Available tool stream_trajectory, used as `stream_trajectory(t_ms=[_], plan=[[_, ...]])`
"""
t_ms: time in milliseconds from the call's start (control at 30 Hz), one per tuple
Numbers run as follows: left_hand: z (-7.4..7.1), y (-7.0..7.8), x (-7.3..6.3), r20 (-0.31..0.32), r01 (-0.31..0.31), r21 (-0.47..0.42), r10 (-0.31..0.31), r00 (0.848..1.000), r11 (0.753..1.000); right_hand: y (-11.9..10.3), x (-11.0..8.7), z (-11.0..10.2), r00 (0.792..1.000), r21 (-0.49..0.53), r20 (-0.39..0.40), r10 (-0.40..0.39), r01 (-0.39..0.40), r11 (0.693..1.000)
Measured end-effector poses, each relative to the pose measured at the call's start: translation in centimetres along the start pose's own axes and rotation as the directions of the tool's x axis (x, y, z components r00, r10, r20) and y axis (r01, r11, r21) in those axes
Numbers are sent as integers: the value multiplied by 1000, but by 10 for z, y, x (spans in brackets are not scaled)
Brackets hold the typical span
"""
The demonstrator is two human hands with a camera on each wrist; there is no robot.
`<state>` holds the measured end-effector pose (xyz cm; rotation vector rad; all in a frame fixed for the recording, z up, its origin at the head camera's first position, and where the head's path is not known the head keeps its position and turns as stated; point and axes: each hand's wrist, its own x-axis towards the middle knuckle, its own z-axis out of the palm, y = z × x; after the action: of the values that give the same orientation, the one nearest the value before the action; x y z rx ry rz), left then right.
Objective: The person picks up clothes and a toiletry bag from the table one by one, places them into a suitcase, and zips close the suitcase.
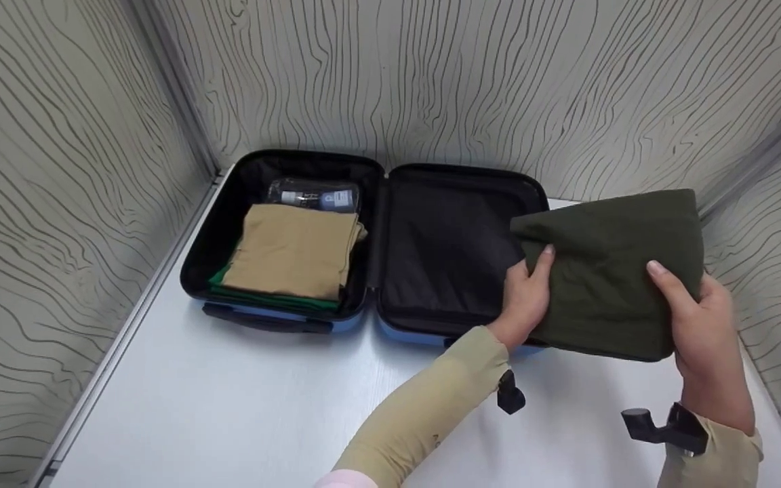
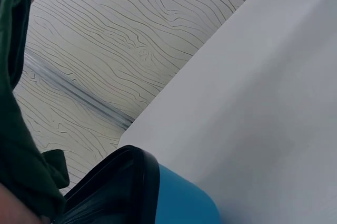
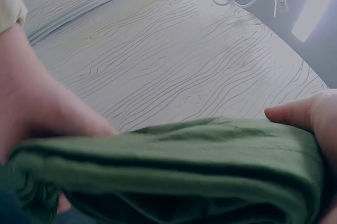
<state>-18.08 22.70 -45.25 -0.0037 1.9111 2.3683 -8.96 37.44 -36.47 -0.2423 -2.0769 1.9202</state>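
Both hands hold a folded dark green garment (image 1: 614, 278) in the air, over the right edge of an open blue suitcase (image 1: 404, 333). My left hand (image 1: 525, 298) grips its left side with the thumb on top. On the opposite side my right hand (image 1: 702, 325) grips it, thumb above and fingers mostly hidden underneath. The right wrist view shows the folded layers of the garment (image 3: 174, 166) between the two hands. In the suitcase's left half lies a folded tan garment (image 1: 292, 251) on top of a bright green cloth (image 1: 282, 299).
A clear pouch (image 1: 314, 195) with small bottles sits at the back of the suitcase's left half. Dark lining (image 1: 451, 251) covers the right half. The suitcase stands on a white table (image 1: 241, 407), with wood-patterned walls (image 1: 390, 81) behind and at both sides.
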Motion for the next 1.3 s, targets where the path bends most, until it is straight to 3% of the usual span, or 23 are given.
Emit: stream_trajectory(t_ms=[300,533,767,1033,1300], plan=[[-23,12,11,25,-145,95,144,989,985,10,8,2,997,-126,-46,55,-60,990],[-38,20,19,24,-245,136,244,970,960,23,17,8,992,-374,-119,31,-74,925],[-50,30,19,24,-273,176,273,962,946,41,24,17,982,-404,-189,4,-81,911],[-65,35,24,35,-327,197,327,944,924,54,29,33,987,-413,-147,-67,0,911],[-84,41,28,22,-337,243,342,939,910,60,32,48,993,-407,-104,-49,2,914]])
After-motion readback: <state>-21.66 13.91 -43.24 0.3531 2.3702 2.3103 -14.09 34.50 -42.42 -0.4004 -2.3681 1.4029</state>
